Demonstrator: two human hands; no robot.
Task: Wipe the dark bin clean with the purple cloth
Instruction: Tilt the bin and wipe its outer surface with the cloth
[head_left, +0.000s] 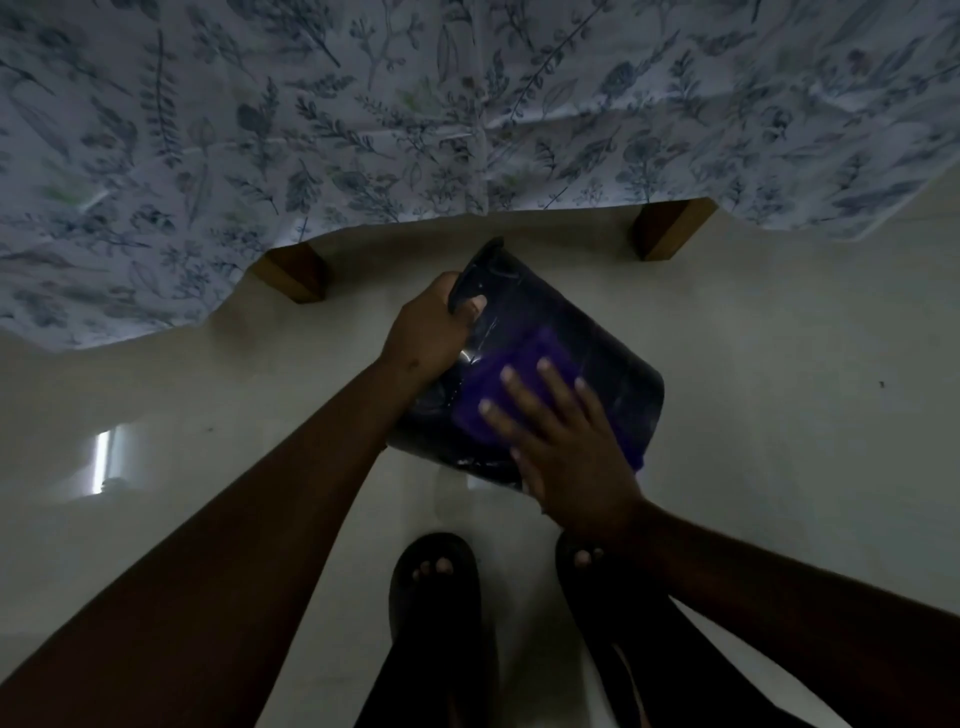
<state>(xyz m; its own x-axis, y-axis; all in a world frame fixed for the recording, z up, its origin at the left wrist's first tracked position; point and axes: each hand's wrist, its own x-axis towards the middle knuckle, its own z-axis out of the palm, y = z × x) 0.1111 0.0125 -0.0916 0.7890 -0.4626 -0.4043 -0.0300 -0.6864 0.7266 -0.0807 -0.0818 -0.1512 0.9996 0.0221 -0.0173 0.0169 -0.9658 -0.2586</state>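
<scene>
Dim scene, head view looking down at a pale floor (779, 364). At 9 to 10 o'clock, a floral sheet (311, 130) hangs across the whole top of frame, with two wooden legs (296, 273) showing under its edge at 11 and 1 o'clock.

Left hand (431, 332) comes in from 7 o'clock, forearm long across the frame. Its grip is clenched on the rim of the dark bin (597, 353) at the bin's 10 o'clock edge, thumb hooked over the lip, other fingers hidden behind the wall.

Dark bin sits at frame centre, tilted, one side facing the camera, apparently held off the floor or resting on it; cannot tell which. Surface glossy with small glints.

Purple cloth (524, 358) lies flat on the bin's facing side, just right of the left hand, spreading toward 5 o'clock.

Right hand (561, 447) enters from 4 o'clock, palm down on the cloth, fingers spread and straight, pressing the cloth against the bin rather than clutching it. Fingertips point to 11 o'clock; cloth shows beyond them and at the hand's right edge.

At 6 o'clock, two feet in dark sandals (436, 582) stand on the floor, just below the bin.
</scene>
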